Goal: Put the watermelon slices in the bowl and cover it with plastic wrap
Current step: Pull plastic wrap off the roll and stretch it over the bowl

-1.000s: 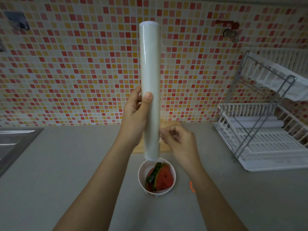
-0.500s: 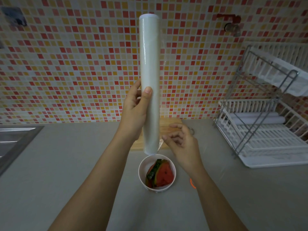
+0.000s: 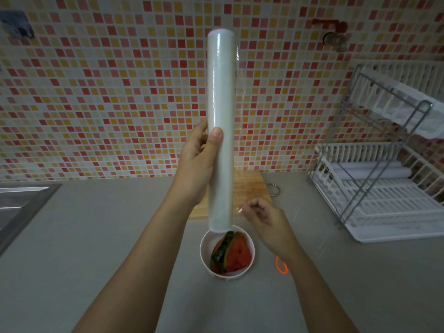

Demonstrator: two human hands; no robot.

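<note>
One roll (image 3: pixel 220 104) upright in left hand (image 3: pixel 195 169); right hand (image 3: pixel 264 221) seemingly pinches film edge (image 3: pixel 240 205).

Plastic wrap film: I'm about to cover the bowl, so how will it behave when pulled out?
Probably floppy and very light: the film is a thin clear sheet coming off the roll. Likely clingy and crease-prone, since the right hand pinches only one wrinkled corner.

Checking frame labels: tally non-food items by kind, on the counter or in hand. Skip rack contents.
Plastic wrap roll: 1
Bowl: 1
Cutting board: 1
Dish rack: 1
Orange band: 1
Total: 5
</note>
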